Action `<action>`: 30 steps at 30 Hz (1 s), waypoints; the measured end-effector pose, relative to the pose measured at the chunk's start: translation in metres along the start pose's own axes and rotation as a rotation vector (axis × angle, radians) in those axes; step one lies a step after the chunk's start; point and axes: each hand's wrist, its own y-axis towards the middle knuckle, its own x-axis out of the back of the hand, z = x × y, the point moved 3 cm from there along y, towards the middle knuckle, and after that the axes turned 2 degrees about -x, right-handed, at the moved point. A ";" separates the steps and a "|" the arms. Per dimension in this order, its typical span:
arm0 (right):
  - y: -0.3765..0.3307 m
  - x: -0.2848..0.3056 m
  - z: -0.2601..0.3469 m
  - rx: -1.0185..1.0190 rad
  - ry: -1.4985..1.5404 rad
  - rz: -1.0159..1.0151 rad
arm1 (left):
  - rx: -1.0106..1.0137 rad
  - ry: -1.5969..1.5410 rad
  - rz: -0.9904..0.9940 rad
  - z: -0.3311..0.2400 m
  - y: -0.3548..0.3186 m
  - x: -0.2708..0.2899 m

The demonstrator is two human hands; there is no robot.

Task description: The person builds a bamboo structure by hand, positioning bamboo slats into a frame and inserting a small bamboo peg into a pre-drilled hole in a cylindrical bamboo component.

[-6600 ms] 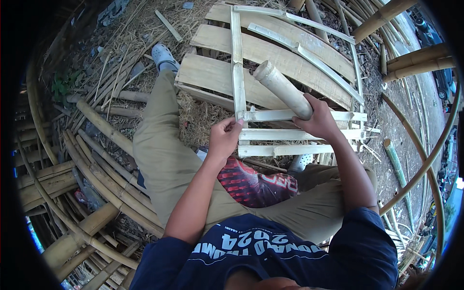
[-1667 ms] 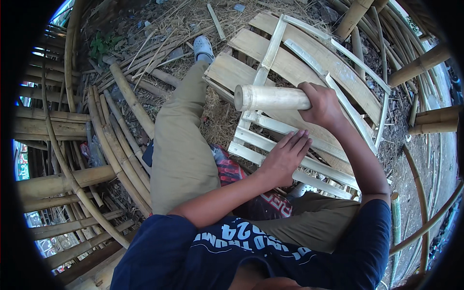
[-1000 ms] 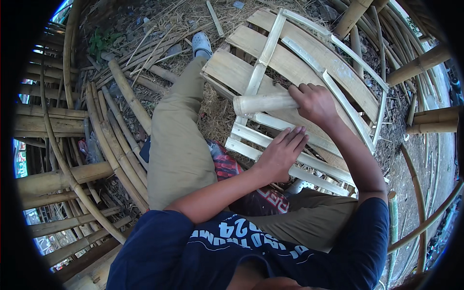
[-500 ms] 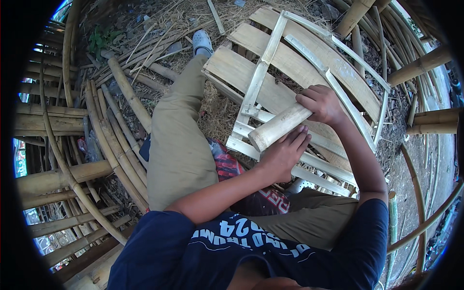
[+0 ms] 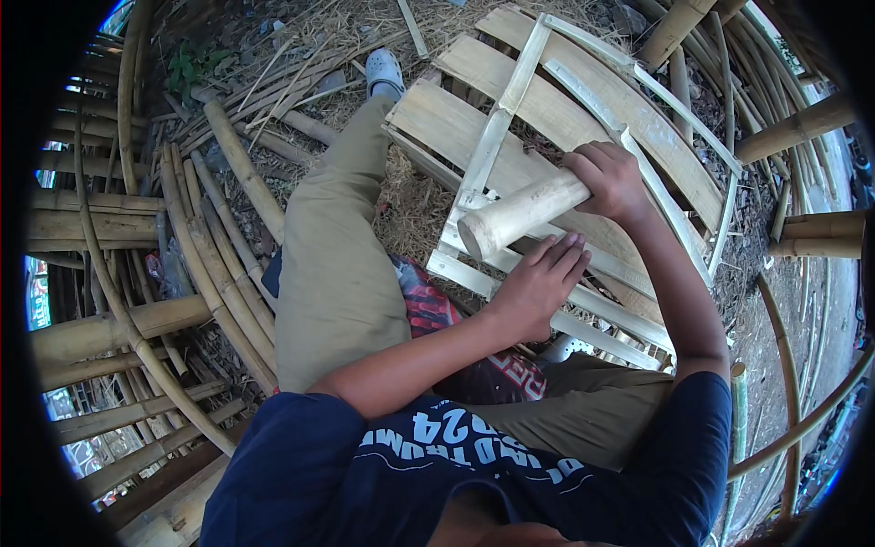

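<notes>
My right hand (image 5: 609,179) grips one end of a short thick bamboo cylinder (image 5: 521,215), which points down-left over a panel of flat split-bamboo slats (image 5: 510,109) lying on the ground. My left hand (image 5: 540,281) rests flat, fingers together, on the thin pale cross strips (image 5: 474,273) just below the cylinder's free end. A long thin strip (image 5: 497,137) runs across the wide slats under the cylinder. I sit with my left leg in khaki trousers (image 5: 333,264) stretched beside the panel.
Round bamboo poles (image 5: 228,246) and curved strips are piled at the left. Thick bamboo posts (image 5: 802,118) and bent rods stand at the right. Straw and shavings (image 5: 301,46) litter the ground beyond my grey shoe (image 5: 384,72). A red patterned cloth (image 5: 428,305) lies by my thigh.
The bamboo cylinder dropped onto the cross strips half a second ago and has now lifted again, tilted more level. My left hand stayed on the strips just below it.
</notes>
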 end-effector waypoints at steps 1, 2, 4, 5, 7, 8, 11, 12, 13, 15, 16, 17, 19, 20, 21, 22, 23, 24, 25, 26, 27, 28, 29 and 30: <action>0.000 0.002 -0.003 0.001 -0.001 0.000 | 0.003 -0.002 -0.012 0.000 0.000 -0.001; 0.001 0.003 -0.003 0.045 -0.008 0.057 | 0.006 -0.003 -0.011 0.000 0.000 -0.001; -0.001 -0.005 0.000 -0.015 -0.026 0.194 | -0.001 -0.008 -0.007 0.001 0.000 0.001; -0.002 -0.008 0.003 -0.014 -0.028 0.194 | -0.002 -0.007 -0.009 0.001 0.000 0.002; -0.003 -0.013 0.002 -0.190 0.024 0.237 | -0.006 -0.010 -0.010 0.001 0.000 0.003; -0.004 -0.015 0.002 -0.191 0.025 0.237 | -0.006 -0.010 -0.007 0.001 -0.001 0.003; -0.006 -0.020 -0.001 -0.227 -0.031 0.327 | -0.009 -0.017 -0.020 0.000 0.000 0.003; -0.005 -0.018 -0.002 -0.221 -0.024 0.300 | -0.008 -0.006 -0.014 0.000 0.000 0.004; -0.004 -0.016 -0.002 -0.216 -0.016 0.272 | -0.008 0.006 -0.007 0.000 0.000 0.004; 0.006 0.000 0.001 -0.251 0.041 0.151 | -0.001 0.004 -0.008 0.002 -0.001 0.000; 0.008 0.008 0.003 -0.286 0.095 0.030 | 0.002 0.003 -0.010 0.002 -0.001 -0.001; 0.008 0.008 0.009 -0.289 0.096 0.032 | 0.002 -0.001 -0.008 0.002 -0.001 -0.001; 0.008 0.009 0.016 -0.423 0.148 -0.076 | -0.002 -0.005 0.003 0.002 0.001 -0.001; 0.010 0.004 0.018 -0.216 -0.223 0.286 | -0.007 -0.005 0.005 0.002 0.001 -0.001; 0.007 -0.001 0.020 -0.120 -0.211 0.230 | -0.011 -0.020 -0.008 0.003 0.000 0.000; 0.004 0.000 0.019 -0.160 -0.186 0.211 | -0.015 -0.035 -0.020 0.003 0.000 0.001; 0.006 0.001 0.019 -0.196 -0.159 0.191 | -0.015 -0.033 -0.020 0.003 0.001 0.001; 0.006 0.002 0.016 -0.195 -0.158 0.190 | -0.012 -0.033 -0.013 0.003 0.001 0.002; 0.007 0.005 0.010 -0.251 -0.144 0.125 | -0.009 -0.033 -0.007 0.003 0.002 0.002; 0.005 0.009 0.005 -0.306 -0.129 0.061 | -0.007 -0.034 -0.008 0.003 0.002 0.002; 0.004 0.011 0.004 -0.304 -0.128 0.062 | -0.009 -0.033 -0.009 0.002 0.002 0.002; 0.003 0.012 0.004 -0.273 -0.113 0.061 | -0.010 -0.032 -0.010 0.002 0.002 0.002; 0.001 0.015 0.005 -0.243 -0.104 0.059 | -0.013 -0.032 -0.012 0.002 0.002 0.002; -0.002 0.014 0.005 -0.215 -0.097 0.070 | -0.013 -0.031 -0.014 0.002 0.002 0.003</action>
